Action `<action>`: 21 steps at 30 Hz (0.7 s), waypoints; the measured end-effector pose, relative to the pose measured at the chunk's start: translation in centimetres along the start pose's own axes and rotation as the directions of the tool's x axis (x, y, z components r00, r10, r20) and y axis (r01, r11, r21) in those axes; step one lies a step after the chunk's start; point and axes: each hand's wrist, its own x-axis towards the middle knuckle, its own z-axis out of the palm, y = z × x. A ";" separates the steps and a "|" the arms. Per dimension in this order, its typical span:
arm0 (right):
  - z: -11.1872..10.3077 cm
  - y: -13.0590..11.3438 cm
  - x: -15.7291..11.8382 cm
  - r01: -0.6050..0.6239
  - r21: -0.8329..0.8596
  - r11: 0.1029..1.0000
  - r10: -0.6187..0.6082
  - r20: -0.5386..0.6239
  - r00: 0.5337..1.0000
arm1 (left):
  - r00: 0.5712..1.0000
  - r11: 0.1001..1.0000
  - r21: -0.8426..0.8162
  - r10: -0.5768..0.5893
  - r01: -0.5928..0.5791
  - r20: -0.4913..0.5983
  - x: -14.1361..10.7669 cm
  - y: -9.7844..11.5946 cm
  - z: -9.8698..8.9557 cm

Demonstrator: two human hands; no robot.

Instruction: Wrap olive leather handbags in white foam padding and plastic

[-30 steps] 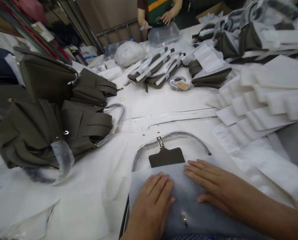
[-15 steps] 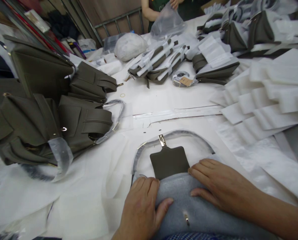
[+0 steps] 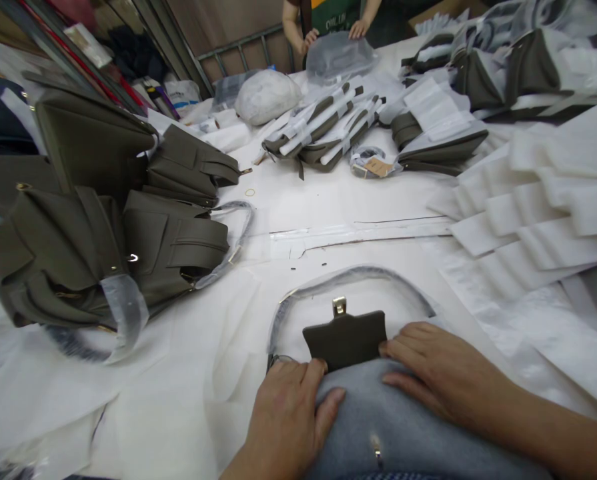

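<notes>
- I have the grey-covered bag (image 3: 363, 407) toward the near edge of the desk (image 3: 308, 200), a small metal lock piece (image 3: 377, 455) showing on its front.
- My left hand (image 3: 288, 410) grips its upper edge, fingers curled over and thumb on the near face.
- My right hand (image 3: 441, 373) grips that edge too, its fingertips at the right side of the dark flap (image 3: 348, 340).
- I see the flap raised between both hands, gold clasp (image 3: 339, 307) at its tip, and the wrapped handle (image 3: 277, 320) arching beyond.
- Olive bags (image 3: 88, 247) crowd the desk's left edge; white sheets (image 3: 533, 200) overlap along the right.
- Across the far edge, a co-worker's hands (image 3: 361, 29) touch a clear plastic bag (image 3: 341, 57).
</notes>
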 end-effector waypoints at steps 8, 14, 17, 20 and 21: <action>-1.0 -1.3 -1.4 0.044 -0.007 0.999 -0.045 -0.138 0.989 | 0.991 0.993 -0.068 0.095 -0.101 -0.090 -1.0 0.3 -0.8; -0.6 -1.1 -0.2 0.009 -0.018 1.000 -0.009 -0.010 1.000 | 1.000 1.000 -0.005 0.014 -0.014 0.008 -0.8 0.7 -0.5; 0.8 -0.3 0.3 -0.013 -0.103 0.995 0.014 0.007 1.000 | 0.989 0.996 0.085 -0.044 0.032 0.139 0.2 0.4 0.4; 1.7 0.3 0.3 -0.027 -0.163 0.986 0.030 0.013 0.999 | 0.983 0.994 0.104 -0.059 0.041 0.176 0.5 0.1 0.9; 1.9 0.4 0.2 -0.030 -0.178 0.984 0.033 0.012 0.999 | 0.985 0.993 0.106 -0.067 0.050 0.157 0.5 0.0 1.0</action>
